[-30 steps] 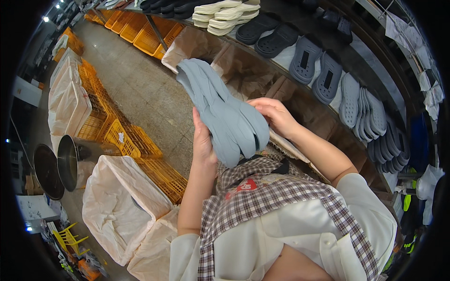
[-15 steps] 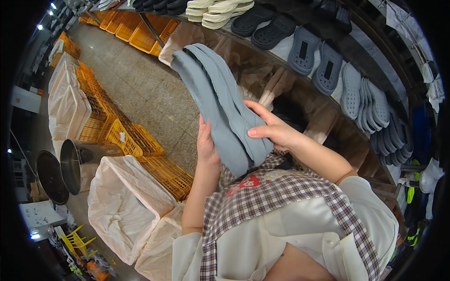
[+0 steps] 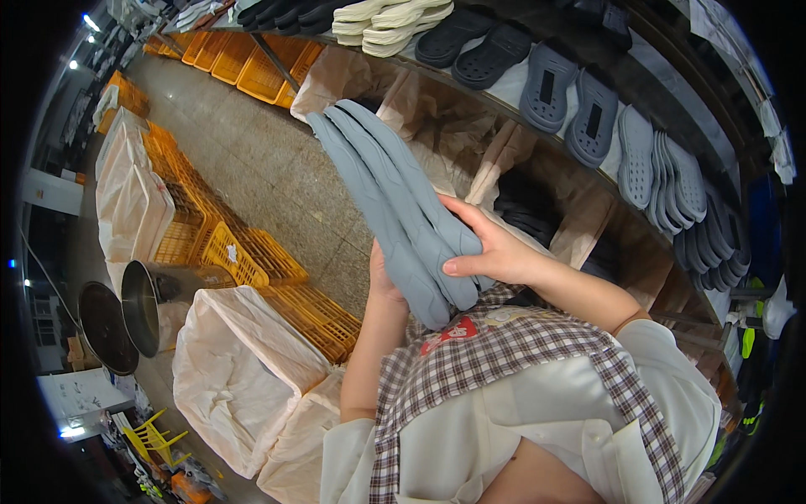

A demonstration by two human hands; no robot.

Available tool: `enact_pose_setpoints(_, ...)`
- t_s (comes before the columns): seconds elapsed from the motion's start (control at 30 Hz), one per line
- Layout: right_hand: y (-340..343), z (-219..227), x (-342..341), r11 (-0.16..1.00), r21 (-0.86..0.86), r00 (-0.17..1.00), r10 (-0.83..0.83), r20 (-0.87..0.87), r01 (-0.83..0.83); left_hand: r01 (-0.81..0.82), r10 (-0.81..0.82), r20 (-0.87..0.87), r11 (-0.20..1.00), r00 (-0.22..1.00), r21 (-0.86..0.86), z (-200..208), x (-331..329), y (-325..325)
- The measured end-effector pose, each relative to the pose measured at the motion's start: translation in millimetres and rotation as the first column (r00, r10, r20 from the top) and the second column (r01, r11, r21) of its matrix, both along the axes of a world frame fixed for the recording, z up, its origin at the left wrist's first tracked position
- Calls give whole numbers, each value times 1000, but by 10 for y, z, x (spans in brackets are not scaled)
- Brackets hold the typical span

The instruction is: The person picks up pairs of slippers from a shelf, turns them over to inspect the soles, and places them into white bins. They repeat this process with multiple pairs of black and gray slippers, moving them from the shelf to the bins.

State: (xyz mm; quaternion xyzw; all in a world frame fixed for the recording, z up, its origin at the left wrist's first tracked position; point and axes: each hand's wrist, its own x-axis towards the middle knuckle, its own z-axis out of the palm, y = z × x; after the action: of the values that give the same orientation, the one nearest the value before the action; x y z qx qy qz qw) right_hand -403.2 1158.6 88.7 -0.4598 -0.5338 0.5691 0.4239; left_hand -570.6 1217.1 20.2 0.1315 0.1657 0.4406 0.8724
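Observation:
Both of my hands grip a small stack of grey shoe soles (image 3: 395,206) in front of my apron. The soles stand on edge side by side, their long curved side walls facing up and their far ends tilted to the left. My left hand (image 3: 386,281) is closed around the near left side, with its fingers mostly hidden behind the soles. From the right, my right hand (image 3: 501,250) clasps the near end, its thumb lying over the top edges. The undersides of the soles are out of sight.
Along the right, a shelf holds dark clogs (image 3: 493,55), grey clogs (image 3: 547,86) and cream soles (image 3: 390,23). Lined sacks (image 3: 491,172) sit beneath it. To the left are a cloth-lined bin (image 3: 227,378), yellow crates (image 3: 311,311) and a metal drum (image 3: 141,307).
The soles have rolled in my hands and come closer together, so the gaps between them are narrower. Their far ends are slightly lower in the view. Both hands keep their hold.

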Motion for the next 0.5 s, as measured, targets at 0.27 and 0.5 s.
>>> enact_pose_setpoints(0.27, -36, -5, 18, 1000, 1, 1000, -18, -19, 18, 30, -30, 15, 999, 999, 16, -9, 45, 33)
enact_pose_setpoints(0.5, -40, -42, 166, 996, 42, 996, -77, -43, 79, -81, 128, -226, 975, 966, 207, 155, 174, 98)
